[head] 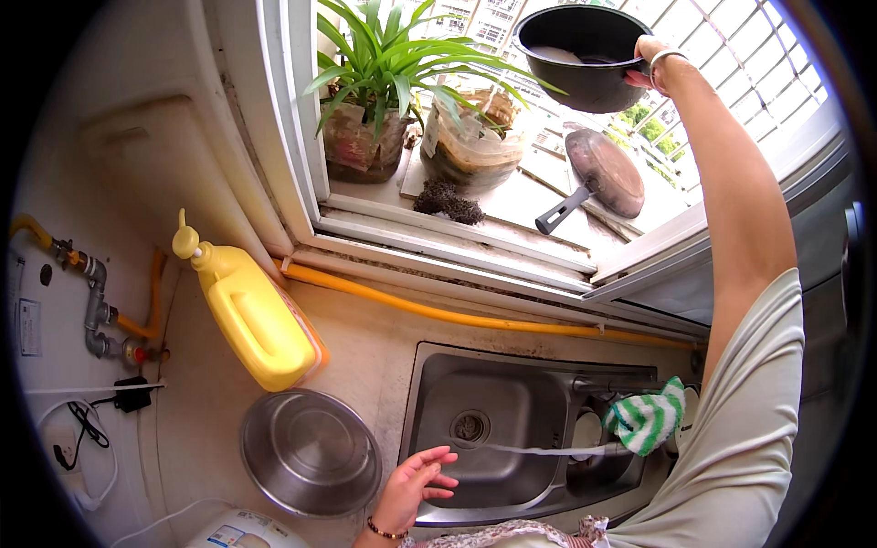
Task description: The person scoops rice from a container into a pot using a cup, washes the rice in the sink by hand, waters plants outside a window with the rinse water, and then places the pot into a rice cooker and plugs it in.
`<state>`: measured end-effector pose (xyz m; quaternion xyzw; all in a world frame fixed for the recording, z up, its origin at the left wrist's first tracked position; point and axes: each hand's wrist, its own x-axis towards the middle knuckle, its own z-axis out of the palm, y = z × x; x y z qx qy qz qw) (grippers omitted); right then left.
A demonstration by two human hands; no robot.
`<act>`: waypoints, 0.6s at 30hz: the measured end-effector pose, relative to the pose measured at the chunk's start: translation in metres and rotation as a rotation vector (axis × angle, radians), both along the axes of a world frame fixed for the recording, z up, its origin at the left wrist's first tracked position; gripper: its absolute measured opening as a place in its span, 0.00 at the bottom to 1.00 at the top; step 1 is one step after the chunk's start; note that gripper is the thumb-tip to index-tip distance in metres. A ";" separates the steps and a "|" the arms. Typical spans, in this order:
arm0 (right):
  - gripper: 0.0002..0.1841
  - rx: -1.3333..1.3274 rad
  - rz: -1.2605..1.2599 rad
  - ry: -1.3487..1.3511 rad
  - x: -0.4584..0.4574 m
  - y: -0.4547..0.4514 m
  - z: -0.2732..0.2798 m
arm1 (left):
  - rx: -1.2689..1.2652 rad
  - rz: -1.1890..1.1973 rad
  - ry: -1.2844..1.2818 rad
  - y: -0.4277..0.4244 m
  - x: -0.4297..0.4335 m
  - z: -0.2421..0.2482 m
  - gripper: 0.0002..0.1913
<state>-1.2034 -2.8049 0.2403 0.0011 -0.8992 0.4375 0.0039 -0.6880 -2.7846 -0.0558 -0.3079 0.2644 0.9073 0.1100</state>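
My right hand [647, 65] grips the rim of a black pot [582, 89] and holds it up at the open window, at arm's length. A little whitish liquid shows in the tilted pot's bottom. Beside and below it grow long-leaved potted plants [384, 61] in cut plastic containers. My left hand [411, 483] is empty, its fingers apart, over the near left edge of a stainless steel sink [493, 404]. A thin stream of water [541, 451] runs into the sink basin near the drain.
A steel basin [312, 459] and a yellow pump bottle [260, 315] stand left of the sink. A green-striped cloth [647, 418] hangs over the faucet area. An upturned frying pan [606, 171] and a dark scouring pad [449, 203] lie by the window. An orange pipe [438, 314] runs along the wall.
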 end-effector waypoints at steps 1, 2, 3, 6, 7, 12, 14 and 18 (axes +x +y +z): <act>0.21 -0.025 0.024 0.035 -0.001 -0.008 0.003 | 0.014 0.004 0.003 0.000 0.001 -0.001 0.17; 0.21 -0.050 0.047 0.071 0.002 -0.018 0.006 | 0.027 0.006 0.007 -0.001 0.003 -0.003 0.17; 0.20 -0.057 0.020 0.091 0.006 -0.030 0.012 | 0.035 0.007 0.010 0.000 0.004 -0.005 0.17; 0.18 -0.180 0.014 0.093 0.018 -0.062 0.023 | 0.027 0.030 -0.014 0.001 0.002 -0.002 0.16; 0.19 -0.241 -0.007 0.056 0.025 -0.073 0.027 | 0.006 0.043 -0.042 -0.001 0.001 0.010 0.15; 0.20 -0.155 0.029 0.109 0.049 -0.115 0.025 | 0.042 0.069 -0.038 -0.006 0.006 0.003 0.16; 0.20 -0.134 0.028 0.115 0.058 -0.129 0.020 | 0.046 0.076 -0.026 -0.007 0.007 0.000 0.16; 0.20 -0.107 0.023 0.121 0.075 -0.153 0.011 | 0.058 0.099 -0.033 -0.005 0.013 -0.009 0.16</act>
